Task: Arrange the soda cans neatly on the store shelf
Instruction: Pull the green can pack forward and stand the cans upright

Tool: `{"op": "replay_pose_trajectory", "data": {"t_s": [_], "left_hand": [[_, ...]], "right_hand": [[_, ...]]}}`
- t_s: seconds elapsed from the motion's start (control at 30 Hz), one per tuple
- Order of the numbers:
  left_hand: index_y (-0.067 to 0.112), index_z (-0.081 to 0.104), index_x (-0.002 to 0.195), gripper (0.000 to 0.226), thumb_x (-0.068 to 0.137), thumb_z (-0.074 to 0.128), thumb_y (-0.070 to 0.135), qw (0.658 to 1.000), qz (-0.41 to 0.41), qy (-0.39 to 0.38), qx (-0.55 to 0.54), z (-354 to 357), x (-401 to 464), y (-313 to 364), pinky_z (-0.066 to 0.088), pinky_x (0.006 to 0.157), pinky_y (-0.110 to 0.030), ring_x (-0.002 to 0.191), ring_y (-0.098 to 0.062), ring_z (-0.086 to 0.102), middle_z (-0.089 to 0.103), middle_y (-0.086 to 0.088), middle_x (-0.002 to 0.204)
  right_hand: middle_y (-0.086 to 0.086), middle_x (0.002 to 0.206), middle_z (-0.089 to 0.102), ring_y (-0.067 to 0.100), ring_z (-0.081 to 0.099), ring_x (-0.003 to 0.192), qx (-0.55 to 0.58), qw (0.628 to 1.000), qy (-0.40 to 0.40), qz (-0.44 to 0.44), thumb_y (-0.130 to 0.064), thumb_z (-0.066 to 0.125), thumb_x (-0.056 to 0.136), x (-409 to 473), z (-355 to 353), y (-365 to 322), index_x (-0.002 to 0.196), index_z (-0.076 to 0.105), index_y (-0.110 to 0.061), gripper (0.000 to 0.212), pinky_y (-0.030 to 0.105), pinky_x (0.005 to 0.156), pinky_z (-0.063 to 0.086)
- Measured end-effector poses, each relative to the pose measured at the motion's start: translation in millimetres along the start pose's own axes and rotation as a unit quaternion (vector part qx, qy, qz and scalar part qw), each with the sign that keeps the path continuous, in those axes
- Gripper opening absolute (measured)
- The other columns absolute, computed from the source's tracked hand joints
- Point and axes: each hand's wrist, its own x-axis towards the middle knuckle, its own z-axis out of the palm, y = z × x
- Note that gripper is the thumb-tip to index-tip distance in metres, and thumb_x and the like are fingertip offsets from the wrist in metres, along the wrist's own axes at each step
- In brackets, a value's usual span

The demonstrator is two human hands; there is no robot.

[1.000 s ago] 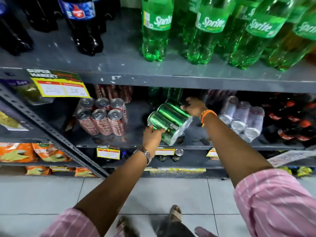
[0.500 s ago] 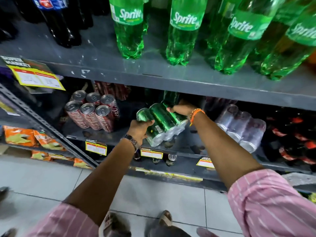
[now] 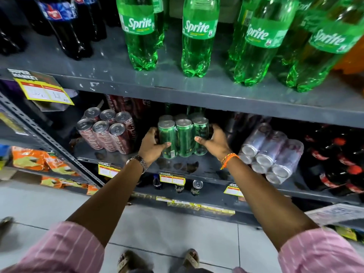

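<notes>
green can pack (image 3: 183, 137) now upright on shelf (image 3: 206, 168), was tilted; left hand (image 3: 152, 146) and right hand (image 3: 213, 142) moved to its sides.

A shop, a supermarket drinks aisle; grey metal shelves (image 3: 197, 89) stand in tiers over a tiled floor (image 3: 167, 229); yellow price tags (image 3: 44, 91) marked "Super Market" hang from the shelf edges; Sprite bottles (image 3: 199, 36) stand in a row on the upper shelf, dark cola bottles (image 3: 69, 30) to their left; shrink-wrapped can packs, red (image 3: 107, 133), green (image 3: 183, 137) and silver (image 3: 269, 152), fill the shelf below; orange snack packets (image 3: 31, 157) lie on a rack at far left.
</notes>
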Motion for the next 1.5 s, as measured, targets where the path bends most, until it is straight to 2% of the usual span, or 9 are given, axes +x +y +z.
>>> {"op": "replay_pose_trajectory", "data": {"t_s": [0.27, 0.5, 0.63, 0.73, 0.87, 0.93, 1.03, 1.33, 1.5], "left_hand": [[0.012, 0.045, 0.127, 0.065, 0.072, 0.08, 0.008, 0.999, 0.027, -0.021, 0.034, 2.4, -19.1, -10.7, 0.047, 0.105, -0.046, 0.121, -0.025, 0.057, 0.06, -0.007, 0.129], [0.015, 0.048, 0.12, 0.062, 0.068, 0.081, 0.006, 1.0, -0.015, 0.008, 0.002, 6.3, -27.0, -17.6, 0.056, 0.084, -0.033, 0.098, -0.015, 0.065, 0.066, -0.004, 0.114], [0.007, 0.042, 0.134, 0.062, 0.077, 0.064, -0.003, 0.986, -0.047, 0.034, -0.155, 2.9, -11.3, -1.4, 0.045, 0.076, -0.019, 0.102, -0.015, 0.053, 0.052, -0.004, 0.117], [0.002, 0.042, 0.139, 0.054, 0.086, 0.052, -0.002, 0.974, -0.055, 0.037, -0.219, 0.5, 9.7, 16.5, 0.044, 0.075, -0.006, 0.113, -0.013, 0.046, 0.049, -0.005, 0.127], [0.011, 0.044, 0.143, 0.049, 0.094, 0.045, 0.014, 0.988, -0.066, -0.049, -0.134, 6.5, 30.5, 30.0, 0.031, 0.099, -0.025, 0.135, -0.02, 0.042, 0.046, -0.007, 0.147], [0.013, 0.049, 0.139, 0.044, 0.096, 0.04, 0.018, 0.991, -0.064, -0.057, -0.107, 10.2, 33.9, 30.3, 0.031, 0.098, -0.027, 0.132, -0.022, 0.045, 0.049, -0.01, 0.145], [0.013, 0.055, 0.132, 0.041, 0.097, 0.034, 0.018, 0.992, -0.044, -0.039, -0.111, 11.0, 31.6, 21.7, 0.031, 0.097, -0.026, 0.12, -0.014, 0.047, 0.052, -0.01, 0.142], [0.017, 0.06, 0.121, 0.029, 0.097, 0.044, 0.023, 0.979, -0.045, 0.011, -0.197, 12.2, 1.1, -0.8, 0.04, 0.087, -0.021, 0.107, -0.009, 0.054, 0.06, 0.002, 0.119], [0.031, 0.059, 0.104, 0.019, 0.097, 0.045, 0.021, 0.974, -0.043, 0.006, -0.223, 25.6, -42.4, -7.2, 0.043, 0.097, -0.029, 0.111, -0.013, 0.056, 0.061, 0.005, 0.117]], "right_hand": [[0.004, 0.107, 0.073, 0.021, 0.069, 0.102, 0.008, 1.0, 0.026, -0.011, -0.025, 0.091, 0.063, -36.7, 10.1, 22.9, 0.11, 0.053, -0.019, 0.061, 0.041, 0.088, 0.058], [0.004, 0.112, 0.072, 0.022, 0.067, 0.107, -0.004, 1.0, 0.015, -0.001, -0.024, 0.092, 0.064, -45.7, 12.0, 25.0, 0.116, 0.052, -0.016, 0.065, 0.038, 0.092, 0.056], [0.001, 0.113, 0.07, 0.02, 0.067, 0.106, 0.021, 0.999, 0.033, 0.027, -0.025, 0.091, 0.065, -54.0, 10.5, 24.0, 0.116, 0.051, -0.019, 0.065, 0.037, 0.093, 0.056], [0.009, 0.116, 0.062, 0.026, 0.065, 0.103, 0.03, 0.99, 0.138, 0.021, -0.025, 0.085, 0.072, -70.9, 18.5, 19.4, 0.114, 0.056, -0.014, 0.052, 0.045, 0.094, 0.055], [0.017, 0.112, 0.059, 0.036, 0.058, 0.106, 0.071, 0.983, 0.17, 0.01, -0.022, 0.073, 0.086, -83.4, 35.8, 4.5, 0.114, 0.055, -0.004, 0.037, 0.05, 0.094, 0.051], [0.018, 0.115, 0.059, 0.036, 0.053, 0.112, 0.053, 0.984, 0.169, 0.019, -0.024, 0.071, 0.089, -80.5, 39.9, 1.1, 0.119, 0.053, -0.001, 0.042, 0.034, 0.097, 0.043], [0.022, 0.12, 0.06, 0.035, 0.05, 0.114, 0.02, 0.984, 0.17, 0.039, -0.024, 0.068, 0.092, -72.3, 37.5, -0.3, 0.123, 0.053, 0.003, 0.044, 0.017, 0.082, 0.027], [0.024, 0.116, 0.065, 0.037, 0.053, 0.114, -0.046, 0.992, 0.11, 0.048, -0.012, 0.059, 0.095, -29.2, 17.9, -6.5, 0.123, 0.062, -0.002, 0.03, 0.03, 0.095, 0.034], [0.017, 0.122, 0.071, 0.026, 0.065, 0.112, -0.007, 0.999, 0.033, 0.027, -0.01, 0.059, 0.095, 1.3, 5.8, -16.9, 0.127, 0.065, -0.01, 0.033, 0.038, 0.103, 0.05]]}}
